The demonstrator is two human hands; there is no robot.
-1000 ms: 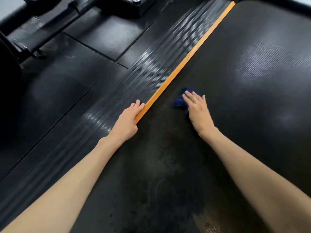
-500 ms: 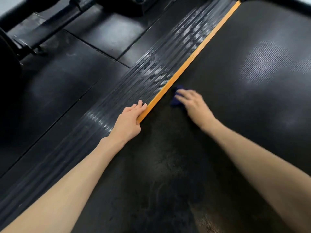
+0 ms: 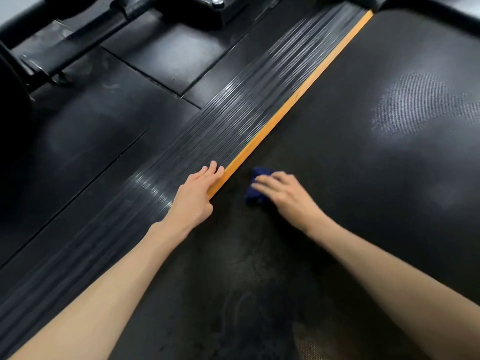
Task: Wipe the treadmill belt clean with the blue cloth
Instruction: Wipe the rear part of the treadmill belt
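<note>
Small crumpled dark-blue cloth [image 3: 254,197], lying on the black textured treadmill belt [image 3: 363,178] near its left border; most of the cloth is hidden under the right hand [image 3: 284,196], with only a corner ahead of the fingers [image 3: 265,181] and a fold at their left showing. These fingers lie spread and nearly straight, pressing flat on the cloth; motion blur obscures their tips. The left hand [image 3: 196,197] rests flat, fingers straight and together, across the black ribbed side rail [image 3: 207,141] and the narrow orange edge strip [image 3: 298,100] that bounds the belt. Both forearms are cut off at the lower frame edge. The cloth sits just beside the strip, not touching it. Broad bare belt extends to the right and ahead, up to a curved black frame bar [image 3: 428,9]. Left of the rail lie black rubber floor tiles [image 3: 161,55].
</note>
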